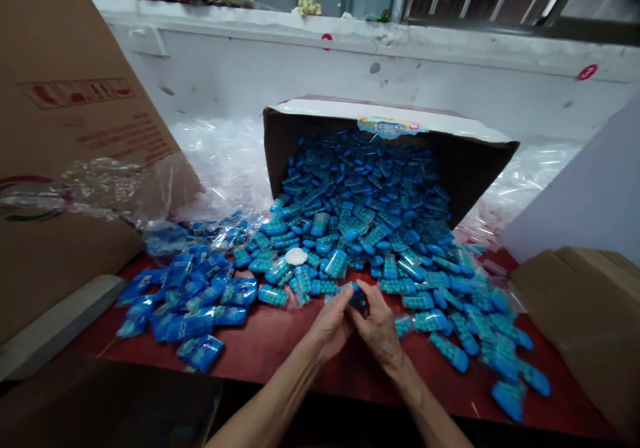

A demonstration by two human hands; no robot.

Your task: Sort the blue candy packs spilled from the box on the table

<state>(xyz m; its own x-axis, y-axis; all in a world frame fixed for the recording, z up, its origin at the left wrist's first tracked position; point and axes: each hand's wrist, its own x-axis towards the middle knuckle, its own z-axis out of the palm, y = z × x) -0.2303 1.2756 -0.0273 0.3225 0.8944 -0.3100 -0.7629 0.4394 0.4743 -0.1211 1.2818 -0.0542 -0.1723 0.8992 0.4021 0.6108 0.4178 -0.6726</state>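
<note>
My left hand and my right hand meet over the red table, fingers closed around a small dark blue packet. Much of that packet is hidden by the fingers. Just beyond the hands spreads a heap of small blue and teal plastic pieces in clear wrappers, spilling out of a cardboard box lying on its side. Left of my hands is a pile of flat, darker blue packets. A white round piece rests on the front of the heap.
A tall brown carton stands at the left, with clear plastic bags beside it. On the right are another brown box and a pale panel. The red table top ends close in front. A white wall rises behind.
</note>
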